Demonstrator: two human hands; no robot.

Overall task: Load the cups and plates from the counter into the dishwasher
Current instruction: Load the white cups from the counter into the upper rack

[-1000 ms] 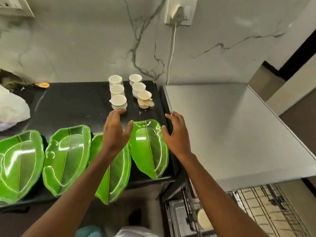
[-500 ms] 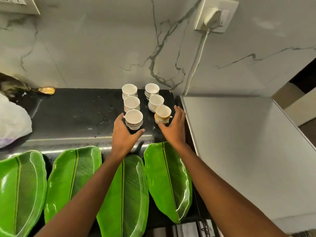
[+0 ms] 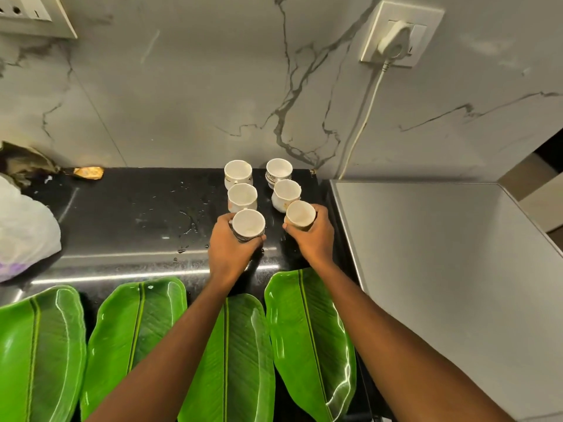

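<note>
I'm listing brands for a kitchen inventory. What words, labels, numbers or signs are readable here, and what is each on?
No text can be read anywhere in this view.
White ceramic cups: patterned bands only, no lettering.
Glossy green leaf-shaped plates: moulded veins only.
White wall socket with plug: no legible marking.
White switch plate: no legible marking.
Crumpled white plastic bag: a purple patch, too blurred to read.

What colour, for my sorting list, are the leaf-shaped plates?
The plates are glossy green, best seen in head view.
</note>
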